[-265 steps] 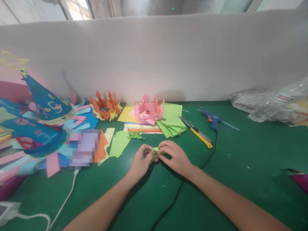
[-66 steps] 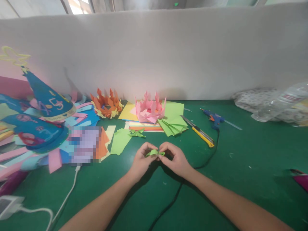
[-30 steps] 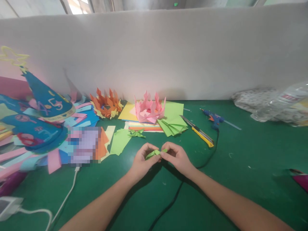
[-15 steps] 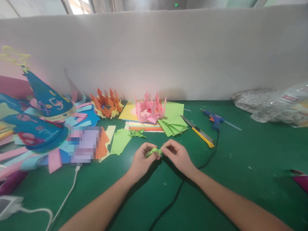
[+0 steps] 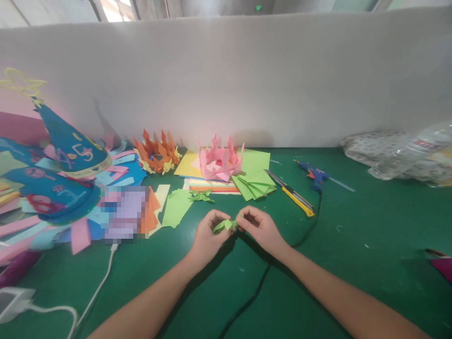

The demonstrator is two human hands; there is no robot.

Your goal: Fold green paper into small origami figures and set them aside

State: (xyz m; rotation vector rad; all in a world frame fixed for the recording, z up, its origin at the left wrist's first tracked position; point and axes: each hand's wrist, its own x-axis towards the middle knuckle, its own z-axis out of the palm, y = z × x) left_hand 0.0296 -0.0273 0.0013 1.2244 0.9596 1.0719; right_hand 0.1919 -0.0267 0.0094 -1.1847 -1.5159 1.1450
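Observation:
A small folded piece of light green paper (image 5: 225, 225) sits between both hands, just above the green table (image 5: 353, 245). My left hand (image 5: 208, 238) pinches its left end with curled fingers. Thumb and fingertips of my right hand (image 5: 259, 228) pinch the right end. A finished green folded piece (image 5: 201, 196) lies a little beyond my left hand, beside a loose green sheet (image 5: 176, 207). Behind it are folded green squares (image 5: 254, 186), a pink paper crown (image 5: 219, 164) and an orange paper crown (image 5: 156, 153).
A yellow utility knife (image 5: 291, 192) and a blue glue gun (image 5: 313, 173) lie right of the papers; its black cord (image 5: 261, 282) runs under my right forearm. Blue party hats (image 5: 67, 146) and paper strips fill the left. A plastic bottle (image 5: 413, 157) lies far right. A grey partition (image 5: 247, 80) closes the back.
My fingers have kept working the green piece between them; its ends shifted slightly and my right hand's pinch moved a little up and right. Nothing else on the table moved.

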